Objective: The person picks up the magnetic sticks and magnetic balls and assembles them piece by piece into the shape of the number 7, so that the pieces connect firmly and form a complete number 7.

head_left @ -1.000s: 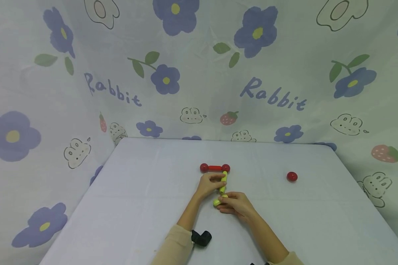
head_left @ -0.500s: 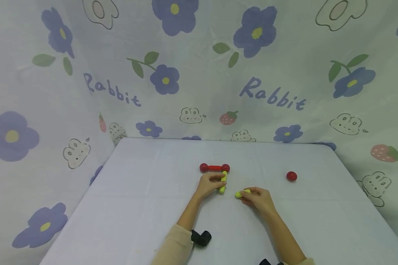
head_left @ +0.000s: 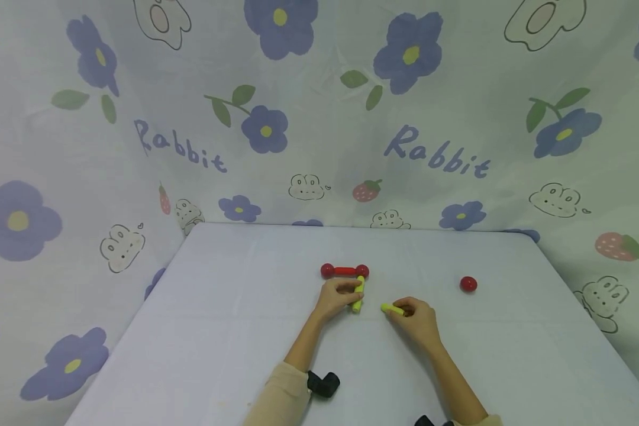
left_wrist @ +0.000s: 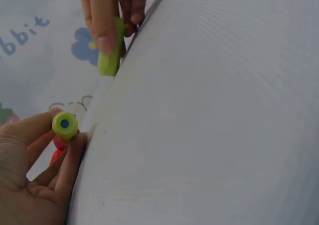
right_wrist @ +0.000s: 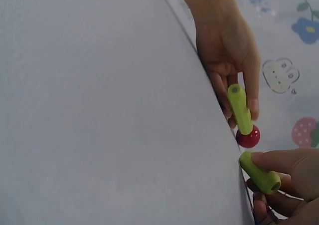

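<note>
My left hand point(head_left: 336, 297) pinches a yellow-green rod point(head_left: 357, 306) between thumb and fingers. The rod's far end meets a red ball point(head_left: 362, 271), which a red rod point(head_left: 344, 271) joins to another red ball point(head_left: 327, 271) on the left. In the left wrist view, the near end of the held rod shows a round dark spot. To the right, my right hand point(head_left: 418, 319) pinches a second yellow-green rod point(right_wrist: 260, 175) by its length, apart from the first one. Its far end points toward the left hand in the head view.
A loose red ball point(head_left: 468, 284) sits on the white table point(head_left: 234, 355) at the right. Black wrist cameras point(head_left: 325, 384) are strapped on both forearms. Behind the table hangs a printed cloth point(head_left: 330, 118) with flowers and rabbits.
My right hand has moved right, away from the near end of the left-hand rod, taking its rod along and turning it. The left hand keeps its hold in place.
</note>
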A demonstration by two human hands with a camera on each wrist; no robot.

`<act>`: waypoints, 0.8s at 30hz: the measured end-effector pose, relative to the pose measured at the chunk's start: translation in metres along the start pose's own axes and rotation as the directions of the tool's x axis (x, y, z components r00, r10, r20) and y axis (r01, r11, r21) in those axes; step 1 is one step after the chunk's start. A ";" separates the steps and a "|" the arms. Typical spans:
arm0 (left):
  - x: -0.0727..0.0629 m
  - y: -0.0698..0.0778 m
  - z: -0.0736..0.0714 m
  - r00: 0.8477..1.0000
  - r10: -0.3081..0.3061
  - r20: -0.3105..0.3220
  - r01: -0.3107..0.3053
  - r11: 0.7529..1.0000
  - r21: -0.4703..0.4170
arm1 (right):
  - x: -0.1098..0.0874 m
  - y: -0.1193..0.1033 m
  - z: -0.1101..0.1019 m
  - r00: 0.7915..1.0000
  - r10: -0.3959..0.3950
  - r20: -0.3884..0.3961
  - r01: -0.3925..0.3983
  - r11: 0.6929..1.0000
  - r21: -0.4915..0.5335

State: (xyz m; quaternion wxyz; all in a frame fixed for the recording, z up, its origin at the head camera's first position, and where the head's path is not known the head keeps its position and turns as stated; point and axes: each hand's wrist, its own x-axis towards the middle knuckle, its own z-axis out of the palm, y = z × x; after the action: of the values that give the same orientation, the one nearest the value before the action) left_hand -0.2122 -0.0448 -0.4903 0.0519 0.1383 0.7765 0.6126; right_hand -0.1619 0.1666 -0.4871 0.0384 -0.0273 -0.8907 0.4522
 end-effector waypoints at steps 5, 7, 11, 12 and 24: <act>0.001 -0.005 0.001 1.000 0.004 -0.002 -0.004 1.000 -0.002 | 0.000 -0.001 0.001 0.999 -0.029 0.031 0.030 0.999 -0.032; 0.005 -0.015 0.002 1.000 -0.006 -0.009 0.006 1.000 0.001 | 0.000 -0.001 0.001 0.999 -0.030 0.039 0.031 0.999 -0.035; 0.006 -0.017 0.002 1.000 -0.010 -0.012 0.010 1.000 0.013 | 0.001 0.000 0.002 0.998 -0.044 0.037 0.046 0.998 -0.046; 0.006 -0.017 0.002 1.000 -0.009 -0.013 0.009 1.000 0.016 | 0.001 0.000 0.002 0.998 -0.050 0.037 0.052 0.997 -0.051; 0.005 -0.016 0.002 1.000 -0.016 -0.009 0.016 0.999 0.030 | 0.001 -0.001 0.000 0.997 -0.061 0.041 0.062 0.997 -0.042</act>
State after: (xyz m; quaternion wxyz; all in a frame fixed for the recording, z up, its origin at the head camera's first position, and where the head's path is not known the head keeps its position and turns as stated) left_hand -0.2192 -0.0443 -0.5058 0.0512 0.1302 0.7868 0.6011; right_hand -0.1628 0.1661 -0.4864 0.0339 0.0083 -0.9013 0.4319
